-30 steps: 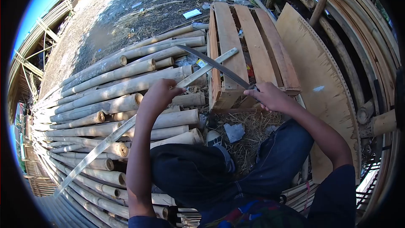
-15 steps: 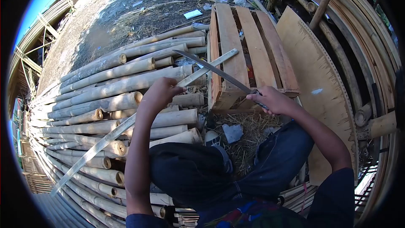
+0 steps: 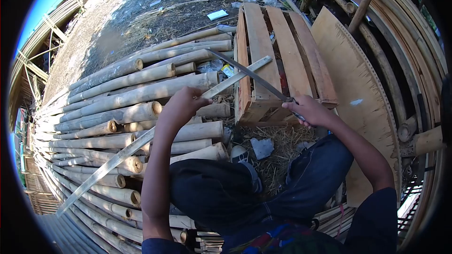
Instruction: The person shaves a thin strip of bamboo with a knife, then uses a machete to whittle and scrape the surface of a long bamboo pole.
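A long pale bamboo strip (image 3: 110,162) runs slanting from the lower left up to a wooden crate (image 3: 260,42), its far end lying over the top slats. My left hand (image 3: 180,106) is closed around the strip a little short of the crate. In my right hand (image 3: 307,110) is the dark handle of a machete (image 3: 270,88). Its long blade points up and left and crosses the strip near the crate's left edge.
Stacked bamboo poles (image 3: 127,91) fill the left side. A plywood sheet (image 3: 351,84) leans at the right, with more poles behind it. Below the crate, a grey stone piece (image 3: 262,148) lies on straw near my shoe (image 3: 239,154). Litter dots the ground beyond.
The machete blade has shifted right along the strip, toward its far end, and its tip is farther right and slightly higher. My left hand keeps its hold on the strip.
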### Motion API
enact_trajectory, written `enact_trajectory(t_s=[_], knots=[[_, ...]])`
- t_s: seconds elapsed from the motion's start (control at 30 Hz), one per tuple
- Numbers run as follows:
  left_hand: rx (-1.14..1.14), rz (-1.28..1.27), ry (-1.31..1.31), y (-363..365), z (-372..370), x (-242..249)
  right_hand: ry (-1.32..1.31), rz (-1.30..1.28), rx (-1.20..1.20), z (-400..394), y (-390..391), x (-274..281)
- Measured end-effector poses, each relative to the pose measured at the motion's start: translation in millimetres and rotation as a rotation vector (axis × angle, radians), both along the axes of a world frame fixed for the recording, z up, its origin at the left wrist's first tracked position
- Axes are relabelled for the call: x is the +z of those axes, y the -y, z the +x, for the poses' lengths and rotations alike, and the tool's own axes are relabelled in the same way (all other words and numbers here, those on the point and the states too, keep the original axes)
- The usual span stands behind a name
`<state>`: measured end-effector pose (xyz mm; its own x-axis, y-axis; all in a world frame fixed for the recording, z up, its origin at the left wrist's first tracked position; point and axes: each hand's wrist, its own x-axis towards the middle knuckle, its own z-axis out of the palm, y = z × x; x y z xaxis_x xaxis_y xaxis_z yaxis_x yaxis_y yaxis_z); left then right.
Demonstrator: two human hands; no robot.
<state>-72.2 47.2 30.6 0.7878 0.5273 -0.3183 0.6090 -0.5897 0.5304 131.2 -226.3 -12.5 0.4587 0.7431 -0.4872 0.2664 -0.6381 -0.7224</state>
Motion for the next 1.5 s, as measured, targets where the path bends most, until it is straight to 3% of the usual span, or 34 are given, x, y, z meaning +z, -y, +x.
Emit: enact_trajectory(t_s=[0.07, 0.27, 0.33, 0.53, 0.6, 0.73, 0.87, 0.93, 1.03, 1.23, 1.33, 1.5], knots=[[-0.038, 0.035, 0.039, -6, -1, -10, 0.009, -0.009, 0.076, -8, -9, 8], [-0.046, 0.069, 0.034, 2, -6, -2, -0.06, 0.035, 0.01, 15, -3, -14], [-0.039, 0.123, 0.078, 8, -3, -6, -0.292, 0.073, -0.294, 32, 2, -26], [-0.065, 0.117, 0.077, 0, -2, -12, -0.253, 0.061, -0.066, -1, -4, -3], [-0.063, 0.097, 0.11, -1, -4, -15, -0.128, 0.011, 0.147, -7, -9, 1], [-0.05, 0.073, 0.109, 2, -3, -17, -0.11, 0.076, 0.148, 9, -8, -11], [-0.083, 0.181, 0.206, 6, 4, -25, -0.014, 0.018, 0.035, 10, -6, -11], [-0.049, 0.135, 0.131, 10, -2, -2, 0.032, 0.023, 0.003, 21, 0, -23], [-0.027, 0.134, 0.076, 6, -12, -1, -0.251, 0.08, -0.357, 47, 16, -43], [-0.042, 0.079, 0.084, -4, -9, -8, -0.1, 0.069, -0.289, 19, 5, -18], [0.028, 0.019, -0.032, 4, -6, -4, -0.047, 0.077, -0.211, 11, -2, -11], [0.012, 0.115, 0.017, 3, -6, -16, 0.01, 0.045, 0.118, -12, -18, 2]])
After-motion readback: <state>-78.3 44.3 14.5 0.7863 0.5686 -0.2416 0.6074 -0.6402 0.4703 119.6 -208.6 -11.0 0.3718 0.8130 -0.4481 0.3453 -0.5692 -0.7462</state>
